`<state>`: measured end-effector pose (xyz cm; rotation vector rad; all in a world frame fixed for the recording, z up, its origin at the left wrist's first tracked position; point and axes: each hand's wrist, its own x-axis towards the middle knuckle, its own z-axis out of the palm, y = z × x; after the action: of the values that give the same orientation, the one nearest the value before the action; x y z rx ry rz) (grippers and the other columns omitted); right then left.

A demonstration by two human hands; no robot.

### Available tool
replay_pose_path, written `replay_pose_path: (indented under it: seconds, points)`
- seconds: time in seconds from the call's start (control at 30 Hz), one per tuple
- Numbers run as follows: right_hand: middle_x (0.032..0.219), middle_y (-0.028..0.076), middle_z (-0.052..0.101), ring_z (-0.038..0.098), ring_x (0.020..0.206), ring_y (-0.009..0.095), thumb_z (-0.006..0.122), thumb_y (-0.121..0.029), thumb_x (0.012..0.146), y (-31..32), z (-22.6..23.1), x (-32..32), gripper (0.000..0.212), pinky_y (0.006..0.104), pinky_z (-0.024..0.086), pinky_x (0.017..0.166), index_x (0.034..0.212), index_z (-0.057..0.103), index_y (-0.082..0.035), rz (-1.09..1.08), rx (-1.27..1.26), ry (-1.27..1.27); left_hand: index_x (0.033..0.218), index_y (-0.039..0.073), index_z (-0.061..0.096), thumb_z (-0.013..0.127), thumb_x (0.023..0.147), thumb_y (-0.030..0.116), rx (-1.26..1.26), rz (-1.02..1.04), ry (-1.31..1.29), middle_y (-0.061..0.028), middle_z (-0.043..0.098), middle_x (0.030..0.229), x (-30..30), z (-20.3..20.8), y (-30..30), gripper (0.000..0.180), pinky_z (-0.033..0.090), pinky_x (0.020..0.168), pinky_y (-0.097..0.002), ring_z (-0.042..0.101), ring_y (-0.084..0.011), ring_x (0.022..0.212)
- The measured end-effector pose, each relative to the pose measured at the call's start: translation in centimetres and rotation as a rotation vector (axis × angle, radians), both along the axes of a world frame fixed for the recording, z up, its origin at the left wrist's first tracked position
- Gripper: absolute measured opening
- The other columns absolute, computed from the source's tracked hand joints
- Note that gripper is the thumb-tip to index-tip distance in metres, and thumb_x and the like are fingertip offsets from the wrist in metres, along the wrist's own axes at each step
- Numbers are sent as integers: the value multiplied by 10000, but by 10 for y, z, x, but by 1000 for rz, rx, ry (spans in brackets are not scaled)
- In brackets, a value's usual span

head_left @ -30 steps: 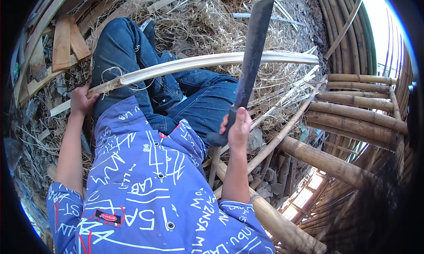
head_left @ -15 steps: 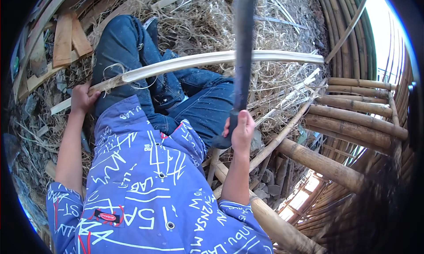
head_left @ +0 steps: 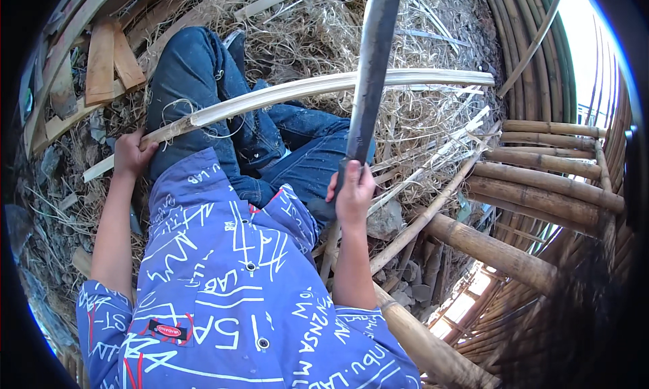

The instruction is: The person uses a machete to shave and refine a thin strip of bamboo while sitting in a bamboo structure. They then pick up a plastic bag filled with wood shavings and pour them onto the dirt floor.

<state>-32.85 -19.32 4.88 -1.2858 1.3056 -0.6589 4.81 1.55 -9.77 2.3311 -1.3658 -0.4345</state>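
A long pale bamboo strip [head_left: 291, 91] lies across my bent leg, its far end reaching right toward the bamboo wall. Near its left end, my left hand [head_left: 134, 152] is closed around it. My right hand [head_left: 353, 194] grips the handle of a machete [head_left: 375, 71], whose broad dark blade points away from me and crosses over the strip. Whether the blade touches the strip I cannot tell. Thin curled shavings cling to the strip and to my jeans [head_left: 186, 78].
Dry shavings [head_left: 324, 31] cover the ground ahead. Wooden boards [head_left: 101, 64] lie at the far left. On the right stand a bamboo pole wall [head_left: 531, 64] and a bamboo rack [head_left: 541, 160]. A thick bamboo pole [head_left: 493, 250] and a thinner stick [head_left: 433, 210] lie beside my right arm.
My right hand has shifted left and slightly nearer with the machete; the blade has tilted and turned, showing more of its flat side. My left hand still holds the strip, shifted slightly.
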Motion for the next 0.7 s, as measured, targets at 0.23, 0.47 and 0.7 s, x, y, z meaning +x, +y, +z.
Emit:
replay_pose_path:
  seconds: [0.23,0.47,0.7]
  points:
    - [634,35,562,500,424,93,707,-44,790,-29,9,-24,182,244,387,383,837,537,2,-86,-123,179,792,-28,596,473,740,743,47,-4,58,-262,579,700,5,-2,1,783,447,648,-499,566,-465,730]
    - [571,-4,532,502,443,81,673,-25,749,-43,-12,-34,136,248,381,416,722,540,-22,-25,-124,269,766,-27,590,477,744,731,-54,52,34,-275,569,693,0,2,5,767,446,644,-500,571,-465,737]
    - [581,6,543,475,455,75,658,-40,708,-39,-9,-27,117,250,378,442,704,542,-26,-55,-45,207,737,-19,576,467,747,740,48,3,13,-265,561,679,0,2,1,767,430,632,-510,557,-465,718]
